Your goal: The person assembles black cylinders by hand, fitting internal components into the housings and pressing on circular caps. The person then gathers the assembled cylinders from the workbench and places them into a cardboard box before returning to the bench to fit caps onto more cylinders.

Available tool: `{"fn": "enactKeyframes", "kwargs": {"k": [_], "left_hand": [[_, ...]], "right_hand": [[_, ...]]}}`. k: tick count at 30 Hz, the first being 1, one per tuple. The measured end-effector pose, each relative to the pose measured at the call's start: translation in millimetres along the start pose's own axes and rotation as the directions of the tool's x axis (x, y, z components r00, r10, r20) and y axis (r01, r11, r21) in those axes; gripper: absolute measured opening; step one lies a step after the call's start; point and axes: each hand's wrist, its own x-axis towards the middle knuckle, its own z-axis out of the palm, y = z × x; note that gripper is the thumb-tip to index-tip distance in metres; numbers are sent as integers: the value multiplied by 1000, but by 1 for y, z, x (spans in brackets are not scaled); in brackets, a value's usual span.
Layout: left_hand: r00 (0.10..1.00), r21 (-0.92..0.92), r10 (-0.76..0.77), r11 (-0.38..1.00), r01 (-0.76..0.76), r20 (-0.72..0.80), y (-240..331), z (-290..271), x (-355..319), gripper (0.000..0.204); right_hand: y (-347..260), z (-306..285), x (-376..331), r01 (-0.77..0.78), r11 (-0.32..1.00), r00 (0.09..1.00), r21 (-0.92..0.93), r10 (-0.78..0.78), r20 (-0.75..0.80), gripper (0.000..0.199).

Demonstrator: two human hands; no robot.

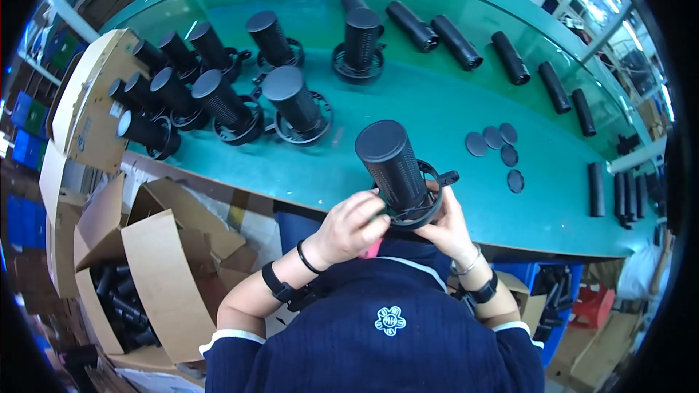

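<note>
A black cylindrical microphone (384, 147) with a flat round top and perforated sides stands tilted in front of me, over the table's near edge. Around its lower end sits a black ring-shaped shock mount (438, 207) with a small side knob. My right hand (449, 227) grips the ring from the right, thumb underneath. On the other side, my left hand (352, 227) is closed in a pinch at the ring's lower left edge. What lies right between the left fingertips is partly hidden.
Several similar microphones in mounts (291, 98) stand at the left of the green table (408, 102). Black tubes (455, 42) lie along the back and right. Round black discs (477, 144) rest right of me. An open carton (156, 284) of black parts stands lower left.
</note>
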Motion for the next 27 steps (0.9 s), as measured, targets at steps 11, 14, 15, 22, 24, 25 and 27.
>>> {"fn": "enactKeyframes", "kwargs": {"k": [11, 14, 15, 22, 24, 25, 27], "left_hand": [[978, -17, -188, 982, 190, 86, -14, 40, 20, 36], [948, -79, -300, 948, 309, 109, -14, 43, 20, 33], [947, -78, -301, 948, 310, 111, -15, 45, 17, 33], [924, -176, -360, 909, 379, 128, -18, 53, 23, 28], [896, -296, -416, 846, 443, 152, -18, 49, 34, 27], [810, -375, -540, 719, 585, 229, -17, 48, 35, 20], [674, -549, -704, 480, 684, 225, -20, 57, 42, 16]], "right_hand": [[11, -27, 15, 87, 985, 986, 146, -64, -154, 68], [13, -41, 19, 180, 900, 934, -397, -284, -218, 58], [13, -42, 20, 180, 901, 934, -396, -282, -219, 58], [-1, -42, 21, 281, 682, 827, -675, -528, -190, 46], [-17, -38, 16, 283, 626, 809, -727, -562, -169, 50], [-24, -36, 16, 282, 630, 810, -723, -561, -173, 50], [-38, -32, 19, 257, 576, 814, -776, -562, -148, 55]]}}
